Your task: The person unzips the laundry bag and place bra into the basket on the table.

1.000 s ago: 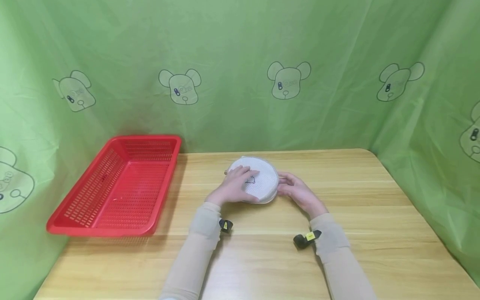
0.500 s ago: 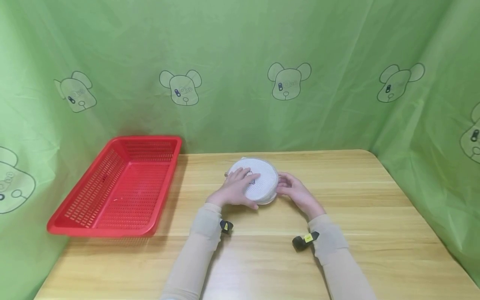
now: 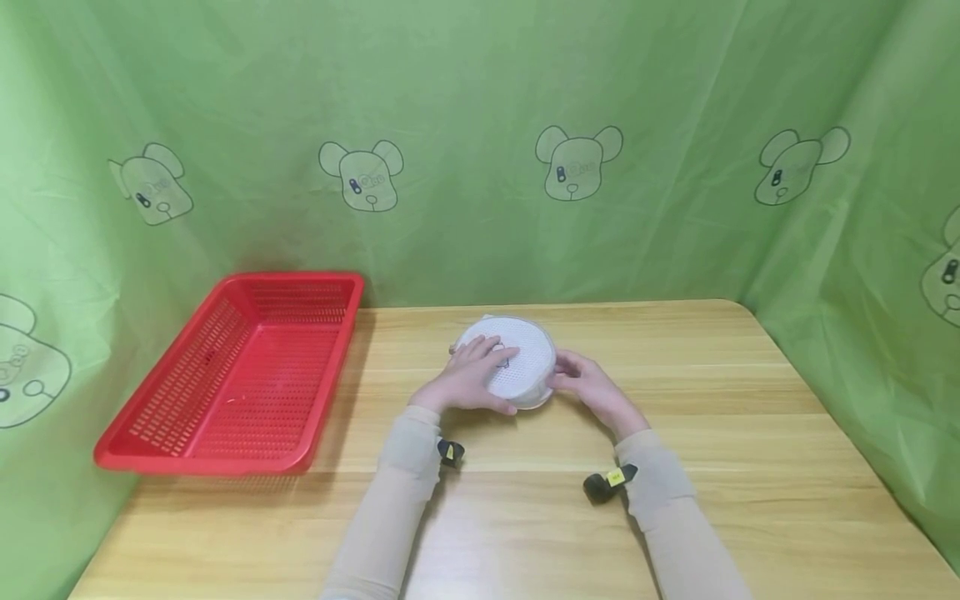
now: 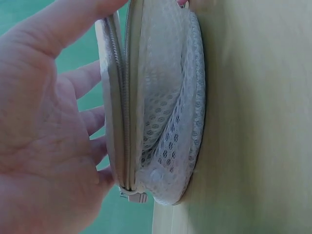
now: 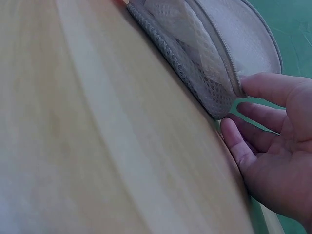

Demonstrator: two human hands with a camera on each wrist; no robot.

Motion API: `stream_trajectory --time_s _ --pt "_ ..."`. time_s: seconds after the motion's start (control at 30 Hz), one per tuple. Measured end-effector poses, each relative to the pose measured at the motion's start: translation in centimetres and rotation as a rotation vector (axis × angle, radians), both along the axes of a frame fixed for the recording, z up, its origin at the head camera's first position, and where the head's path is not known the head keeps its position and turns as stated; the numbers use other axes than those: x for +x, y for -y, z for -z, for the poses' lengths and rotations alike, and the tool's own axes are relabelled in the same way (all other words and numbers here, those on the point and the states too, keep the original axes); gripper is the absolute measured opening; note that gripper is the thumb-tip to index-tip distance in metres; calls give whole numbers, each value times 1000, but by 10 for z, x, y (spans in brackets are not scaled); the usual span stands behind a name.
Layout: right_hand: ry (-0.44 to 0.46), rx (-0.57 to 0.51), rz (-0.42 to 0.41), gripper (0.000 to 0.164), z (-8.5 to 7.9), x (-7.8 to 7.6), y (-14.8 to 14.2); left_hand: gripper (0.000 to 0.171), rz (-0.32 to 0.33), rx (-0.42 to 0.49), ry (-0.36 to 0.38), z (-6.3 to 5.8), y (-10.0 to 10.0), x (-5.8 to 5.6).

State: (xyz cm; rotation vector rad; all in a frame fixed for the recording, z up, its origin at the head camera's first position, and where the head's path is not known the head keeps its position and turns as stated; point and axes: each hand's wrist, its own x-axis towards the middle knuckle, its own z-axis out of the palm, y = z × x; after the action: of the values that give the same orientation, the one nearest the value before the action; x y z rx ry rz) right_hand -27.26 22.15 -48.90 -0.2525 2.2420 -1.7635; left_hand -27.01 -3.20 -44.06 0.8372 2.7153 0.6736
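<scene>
A round white mesh laundry bag (image 3: 527,357) with a small dark print on top sits on the table. Its zipper (image 4: 126,112) is parted along the near side, and loose mesh shows inside. The zipper slider (image 4: 135,196) hangs at the bag's far left end. My left hand (image 3: 467,379) rests on the top panel, fingers spread, with the thumb at its near edge. At the bag's right side, the thumb of my right hand (image 5: 280,141) touches the zippered rim. Its other fingers are loosely bent, their tips by the lower edge of the bag.
A red plastic basket (image 3: 330,400) with slotted walls stands on the left of the wooden table (image 3: 525,517). Green curtain (image 3: 465,83) printed with bear heads hangs behind and at both sides. Black cameras are strapped to both wrists.
My left thumb has slid nearer along the bag's front edge and off the top panel. My right hand has edged slightly left against the bag's side. The bag has barely shifted.
</scene>
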Motion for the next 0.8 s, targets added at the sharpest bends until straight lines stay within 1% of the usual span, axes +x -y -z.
stream_trajectory --time_s 0.13,0.33,0.47,0.8 --pt "-1 15 -1 66 0 1 -1 96 1 13 15 -2 2 1" --pt "-16 24 -9 65 2 0 -1 92 0 34 -7 -2 3 0" --pt "1 17 1 65 2 -1 -1 88 -4 52 -16 -3 4 -1" --pt "18 4 9 68 1 -1 0 82 -21 110 -12 -7 4 0"
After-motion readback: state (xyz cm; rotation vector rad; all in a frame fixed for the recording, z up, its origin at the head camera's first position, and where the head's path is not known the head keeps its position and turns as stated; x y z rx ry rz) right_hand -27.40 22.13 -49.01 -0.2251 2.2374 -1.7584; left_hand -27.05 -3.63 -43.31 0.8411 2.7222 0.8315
